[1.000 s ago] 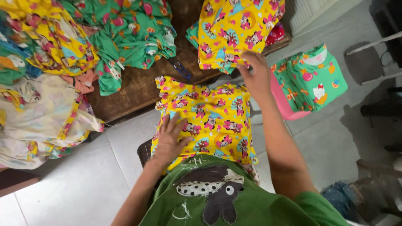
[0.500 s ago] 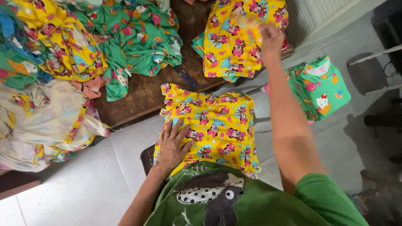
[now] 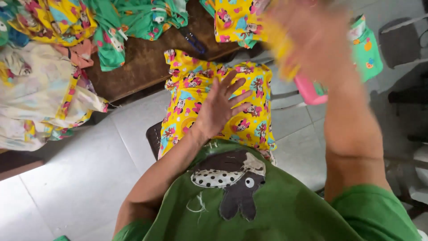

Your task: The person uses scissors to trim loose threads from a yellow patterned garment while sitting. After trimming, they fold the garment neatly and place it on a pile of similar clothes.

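I see the grey tiled floor (image 3: 80, 178) under everything, and a brown counter (image 3: 142, 62) heaped with printed clothes: a green garment (image 3: 133, 18), a cream one (image 3: 40, 98). On my lap lies the yellow cartoon-print garment (image 3: 196, 85), spread flat, near the counter's edge. My left hand (image 3: 220, 105) rests on it, palm down, fingers spread wide, gripping nothing. My right hand (image 3: 307, 40) is raised and badly blurred; I cannot tell its grip, though something yellow smears beside it.

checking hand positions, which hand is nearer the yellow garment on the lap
Left. The left hand lies flat on the yellow garment; the right hand, blurred, is raised above and beside it.
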